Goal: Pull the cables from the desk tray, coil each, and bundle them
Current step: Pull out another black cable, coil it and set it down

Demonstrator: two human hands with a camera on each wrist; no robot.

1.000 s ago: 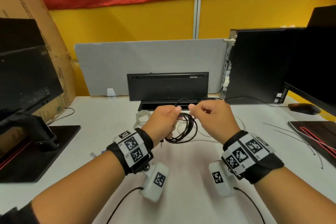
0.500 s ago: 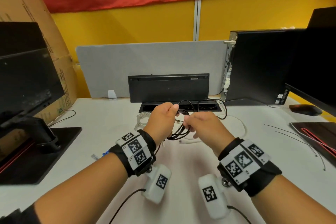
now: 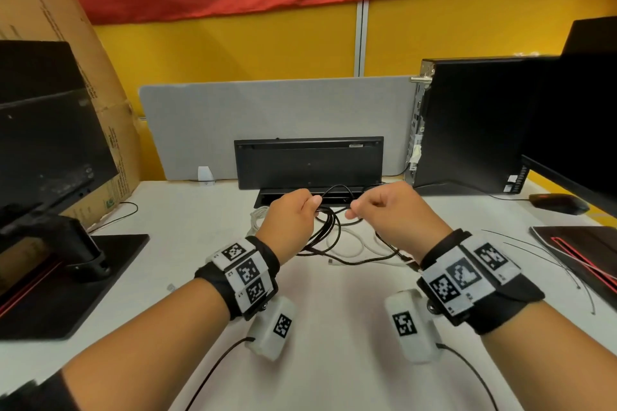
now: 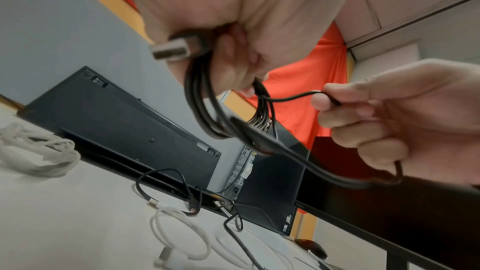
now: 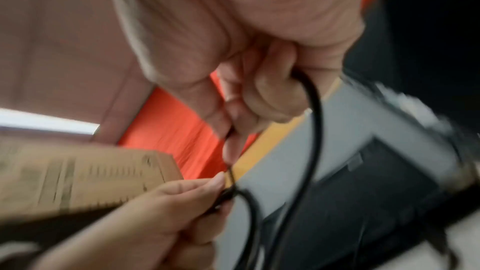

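Black cable (image 3: 329, 232) is gathered in loops in the left hand (image 3: 289, 218), whose fingers are curled round the coil with the metal plug (image 4: 171, 48) sticking out by the palm. Just beside it the right hand (image 3: 389, 210) pinches the free run of the same cable between thumb and forefinger, the other fingers folded over the slack that trails down to the desk (image 3: 200, 237).

To coil well, I would judge, each new loop should match the ones already held, the right hand sliding along the cable to feed slack (not tugging, since the tail lies across a white cable (image 3: 350, 245) and could drag it). A slight twist per loop should stop kinking. Behind the hands sits the desk tray (image 3: 267, 198), another thin black cable arching from it; a coiled white cable (image 4: 39, 151) lies further left.
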